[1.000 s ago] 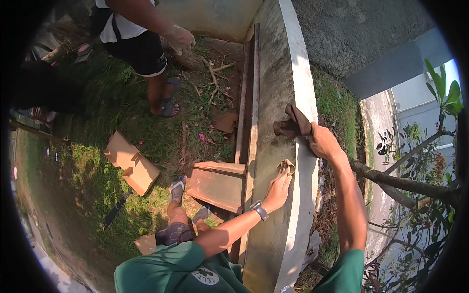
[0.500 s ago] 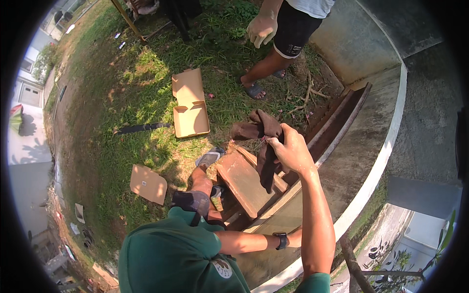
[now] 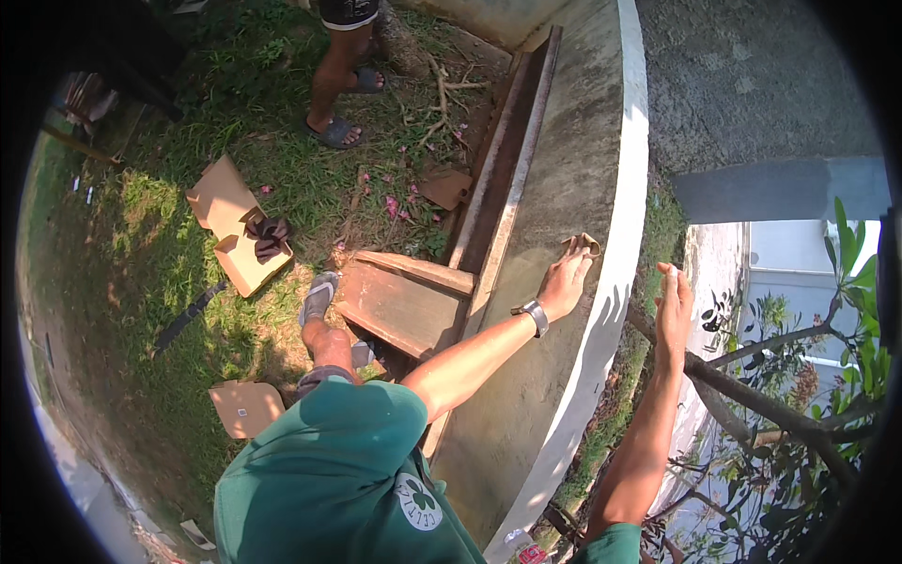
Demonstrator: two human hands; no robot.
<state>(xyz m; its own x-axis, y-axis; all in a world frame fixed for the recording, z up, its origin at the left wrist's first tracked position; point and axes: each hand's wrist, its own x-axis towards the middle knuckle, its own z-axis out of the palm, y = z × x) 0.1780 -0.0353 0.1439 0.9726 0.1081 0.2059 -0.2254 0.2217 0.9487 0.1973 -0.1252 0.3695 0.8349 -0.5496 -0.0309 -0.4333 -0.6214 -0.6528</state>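
We are resting our left hand (image 3: pixel 567 279) on the top of the curved concrete wall (image 3: pixel 564 169), its fingers closing on a small tan scrap (image 3: pixel 585 244) that is lying on the grey surface. We are wearing a wristwatch (image 3: pixel 533 316) on that arm. Our right hand (image 3: pixel 673 305) is hanging open and flat beyond the wall's pale outer rim, gripping nothing, over a bare branch (image 3: pixel 742 385).

Below us on the grass, a flattened brown cardboard box (image 3: pixel 225 226) is lying open, with a dark bundle of cloth (image 3: pixel 267 237) sitting on it. A smaller square piece of cardboard (image 3: pixel 246 407) is lying near our knee. Reddish wooden boards (image 3: pixel 399 301) are leaning against the wall's inner side. Another person's sandalled feet (image 3: pixel 336 132) are standing on the grass farther off.
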